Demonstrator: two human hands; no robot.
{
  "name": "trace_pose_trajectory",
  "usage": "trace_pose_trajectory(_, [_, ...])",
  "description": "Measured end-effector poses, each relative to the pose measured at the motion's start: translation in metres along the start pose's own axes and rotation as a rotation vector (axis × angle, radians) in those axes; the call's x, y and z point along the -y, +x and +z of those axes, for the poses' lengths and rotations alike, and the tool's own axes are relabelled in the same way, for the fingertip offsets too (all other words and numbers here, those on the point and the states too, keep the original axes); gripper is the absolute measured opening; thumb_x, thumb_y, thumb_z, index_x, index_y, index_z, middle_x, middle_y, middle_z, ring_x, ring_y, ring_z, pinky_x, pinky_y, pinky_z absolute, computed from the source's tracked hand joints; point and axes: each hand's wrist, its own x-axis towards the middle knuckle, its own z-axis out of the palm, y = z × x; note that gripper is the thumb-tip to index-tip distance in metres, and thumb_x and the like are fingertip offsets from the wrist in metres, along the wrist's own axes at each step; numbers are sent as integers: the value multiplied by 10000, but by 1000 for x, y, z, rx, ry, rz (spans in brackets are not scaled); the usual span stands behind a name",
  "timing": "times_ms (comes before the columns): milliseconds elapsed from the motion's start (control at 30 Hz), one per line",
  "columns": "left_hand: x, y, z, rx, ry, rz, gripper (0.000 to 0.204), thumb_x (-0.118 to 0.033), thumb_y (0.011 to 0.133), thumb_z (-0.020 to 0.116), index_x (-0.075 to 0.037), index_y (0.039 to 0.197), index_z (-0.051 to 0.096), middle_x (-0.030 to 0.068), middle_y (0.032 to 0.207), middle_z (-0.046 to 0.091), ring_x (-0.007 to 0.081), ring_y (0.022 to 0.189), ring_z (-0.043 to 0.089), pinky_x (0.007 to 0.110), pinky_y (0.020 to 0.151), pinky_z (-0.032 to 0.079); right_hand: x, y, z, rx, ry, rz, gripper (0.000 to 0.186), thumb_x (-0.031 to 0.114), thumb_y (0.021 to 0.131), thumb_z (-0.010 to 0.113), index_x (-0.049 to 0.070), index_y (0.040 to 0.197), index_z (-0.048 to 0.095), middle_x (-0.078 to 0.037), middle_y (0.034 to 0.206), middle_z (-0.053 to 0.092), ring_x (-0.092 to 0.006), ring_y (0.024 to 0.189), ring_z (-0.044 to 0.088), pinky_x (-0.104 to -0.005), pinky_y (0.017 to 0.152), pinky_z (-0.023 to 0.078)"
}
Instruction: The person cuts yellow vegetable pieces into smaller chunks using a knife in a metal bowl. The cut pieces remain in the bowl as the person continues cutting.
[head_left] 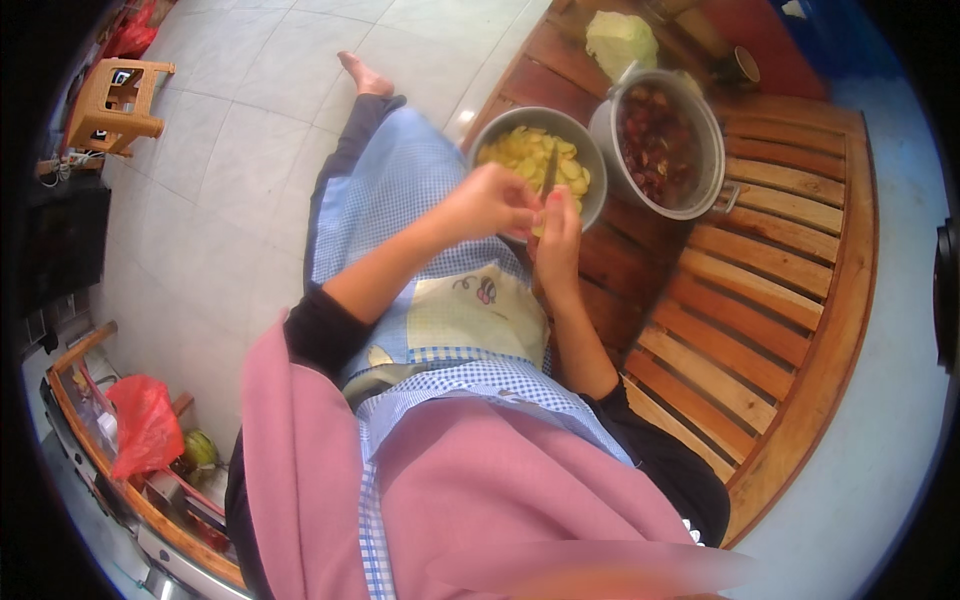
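- knife (pixel 550 172) above yellow slices (pixel 510 148) in the grey bowl (pixel 598 168); right hand (pixel 560 238) closed round it; left hand (pixel 488 205) beside, cannot tell its grip;
- apron (pixel 375 205) with bee print (pixel 486 290);
- slatted wooden bench (pixel 762 256); pale tiled floor (pixel 240 170)

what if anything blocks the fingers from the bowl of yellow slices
Nothing visible does, apart from the knife blade, which shows over the yellow slices in the grey bowl, just beyond the right fingers.
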Motion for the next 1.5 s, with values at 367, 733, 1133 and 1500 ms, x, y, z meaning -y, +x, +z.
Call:
trace_pose_trajectory(367, [23, 88, -11, -514, 1137, 71, 123, -46, 838, 560, 9, 859, 668, 197, 868, 681, 355, 869, 670, 422, 740, 542, 2, 8, -13, 6, 154, 361, 404, 402, 1029, 364, 162, 1342, 452, 20, 562, 393, -60, 367, 307, -205, 338, 256])
trace_pose_trajectory(733, [33, 39, -21, -541, 456, 201, 340, -137, 642, 786, -10, 939, 682, 135, 834, 686, 203, 750, 667, 364, 686, 550, -21, 17, -11, 43, -289, -171, 382, 260, 1014, 391, 56, 1314, 510, -81, 1009, 507, -173, 850, 507, -292, 726, 416])
trace_pose_trajectory(1133, [23, 31, -2, -455, -326, 0, 182, -62, 656, 753, -15, 821, 693, 106, 797, 703, 185, 743, 689, 310, 644, 540, 7, 14, -2, 104, -386, -243, 444, 223, 1023, 352, 29, 1412, 443, -205, 1266, 568, -252, 983, 577, -329, 810, 456])
trace_pose_trajectory(1500, [0, 9, 3, -397, -55, -10, 162, -43, 724, 734, 34, 843, 655, 129, 796, 676, 198, 752, 691, 297, 633, 545, 22, -5, 8, -14, -508, -384, 418, 255, 1003, 356, 38, 1343, 466, -293, 1099, 623, -402, 1071, 619, -437, 879, 490])
